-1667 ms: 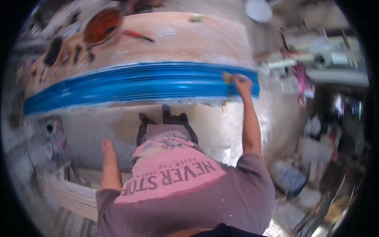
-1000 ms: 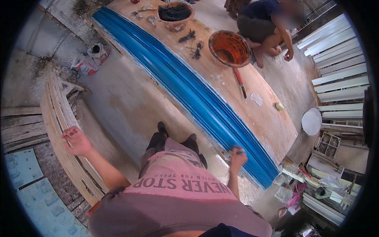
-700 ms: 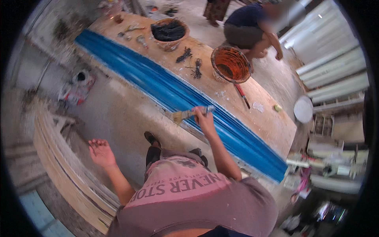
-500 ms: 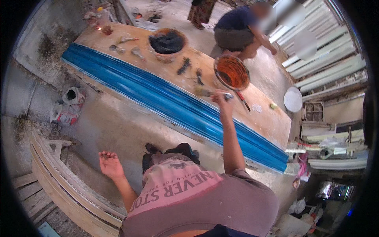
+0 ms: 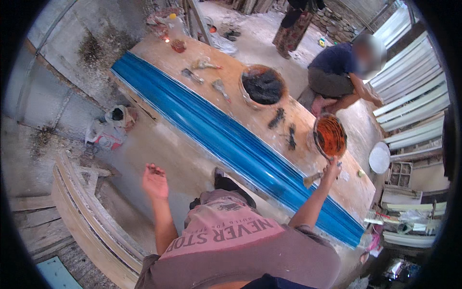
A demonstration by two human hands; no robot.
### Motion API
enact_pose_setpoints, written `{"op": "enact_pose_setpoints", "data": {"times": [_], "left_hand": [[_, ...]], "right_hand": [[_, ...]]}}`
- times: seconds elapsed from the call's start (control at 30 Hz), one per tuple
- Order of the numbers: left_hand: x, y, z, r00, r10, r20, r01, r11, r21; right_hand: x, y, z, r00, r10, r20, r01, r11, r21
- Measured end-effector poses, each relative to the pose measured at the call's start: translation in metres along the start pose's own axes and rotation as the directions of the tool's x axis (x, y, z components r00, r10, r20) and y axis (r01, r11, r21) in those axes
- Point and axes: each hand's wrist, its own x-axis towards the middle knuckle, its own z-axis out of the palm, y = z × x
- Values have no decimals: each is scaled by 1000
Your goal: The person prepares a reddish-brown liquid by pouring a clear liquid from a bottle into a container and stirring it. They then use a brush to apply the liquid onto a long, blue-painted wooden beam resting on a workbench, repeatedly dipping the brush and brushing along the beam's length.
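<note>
My right hand (image 5: pixel 331 169) is closed around a paintbrush (image 5: pixel 312 180), its pale bristles pointing left above the border between a long blue ridged moulding (image 5: pixel 211 130) and the wooden table. Just beyond that hand stands a bucket (image 5: pixel 330 136) smeared orange-red inside. Low on the left, my left hand (image 5: pixel 155 181) hangs palm up with dark-stained fingertips, loosely open and holding nothing. Two dark, bristly clumps (image 5: pixel 284 126) lie on the table (image 5: pixel 226 91) between the orange bucket and a wider tub (image 5: pixel 263 85) of dark material.
Several brushes (image 5: pixel 207 64) lie at the table's far left. A person (image 5: pixel 332 72) squats beyond the table near white strips (image 5: pixel 409 82); another stands farther back. Curved pale mouldings (image 5: pixel 91 216) lean at my lower left, and an opened sack (image 5: pixel 113 127) sits on the floor.
My right hand has moved rightward along the table with the brush, from left of the orange bucket to just in front of it. My view has shifted. My left hand stays open.
</note>
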Motion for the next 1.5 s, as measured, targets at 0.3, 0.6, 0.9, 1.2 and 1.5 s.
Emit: {"op": "enact_pose_setpoints", "data": {"times": [0.3, 0.6, 0.9, 1.2, 1.5], "left_hand": [[79, -38, 11, 949, -209, -237, 265, 934, 239], [211, -20, 79, 951, -278, -139, 310, 835, 454], [400, 92, 52, 975, -180, -130, 222, 808, 546], [494, 189, 74, 981, -13, -194, 113, 848, 518], [503, 180, 54, 949, -178, -258, 296, 780, 551]], "right_hand": [[-188, 47, 211, 447, -275, 851, 815, 517, -261], [-223, 79, 486, 342, -244, 907, 870, 446, -208], [-232, 93, 657, 384, -59, 922, 888, 296, -351], [-305, -51, 894, 352, -741, 572, 915, 400, -45], [-321, -42, 915, 474, -416, 776, 771, 623, -136]]}}
